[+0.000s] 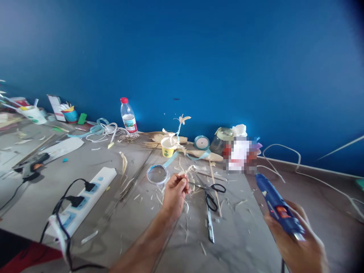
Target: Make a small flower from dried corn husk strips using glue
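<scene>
My left hand [175, 193] pinches a small pale strip, perhaps dried husk [186, 171], over the middle of the table. Off the table's right edge, my right hand [301, 239] is wrapped round a blue hot glue gun [280, 208] with an orange part and a small red light; its nozzle points up and left. Close to my left hand lie black-handled scissors [212, 201], a utility knife [210, 227] and a ring-shaped roll [157, 174]. Behind it stands a yellow and white cup [168, 147] beside a pale flower [183, 119] on a light-blue wrapped stem.
A power strip [85, 203] with black plugs and cords lies at left. Beyond it rests a second glue gun [35, 167]. A bottle with a red cap [128, 117], a ribbon spool [201, 142] and a glass jar [220, 140] stand along the blue wall. Scraps litter the table.
</scene>
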Tool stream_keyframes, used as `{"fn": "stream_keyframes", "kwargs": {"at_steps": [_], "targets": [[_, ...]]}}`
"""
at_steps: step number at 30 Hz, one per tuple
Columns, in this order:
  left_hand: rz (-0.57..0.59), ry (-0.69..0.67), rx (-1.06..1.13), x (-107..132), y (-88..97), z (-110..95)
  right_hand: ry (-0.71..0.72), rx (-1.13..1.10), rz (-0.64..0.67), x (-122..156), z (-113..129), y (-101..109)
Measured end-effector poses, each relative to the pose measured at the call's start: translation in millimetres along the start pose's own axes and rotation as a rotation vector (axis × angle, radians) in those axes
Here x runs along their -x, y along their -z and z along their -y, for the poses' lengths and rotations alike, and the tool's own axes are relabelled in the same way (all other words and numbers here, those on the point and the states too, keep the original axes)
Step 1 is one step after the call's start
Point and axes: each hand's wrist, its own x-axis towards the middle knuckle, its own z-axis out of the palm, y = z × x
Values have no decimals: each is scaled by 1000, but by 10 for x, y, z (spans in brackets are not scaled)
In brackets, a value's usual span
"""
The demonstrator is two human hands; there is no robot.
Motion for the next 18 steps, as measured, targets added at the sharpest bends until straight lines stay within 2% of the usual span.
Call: {"fn": "stream_keyframes", "kwargs": {"at_steps": [3,9,14,16,18], "targets": [[-9,8,12,8,-10,-1,98,359,51,130,-201,87],[29,40,9,17,-13,-13,86,748,291,407,-622,-13],[35,26,-9,3,6,-16,5,767,437,428,-799,-11],[39,16,-13,1,8,-20,-8,753,462,391,-770,47],[35,7,-11,-1,10,-25,-18,694,430,329,-647,94]]}}
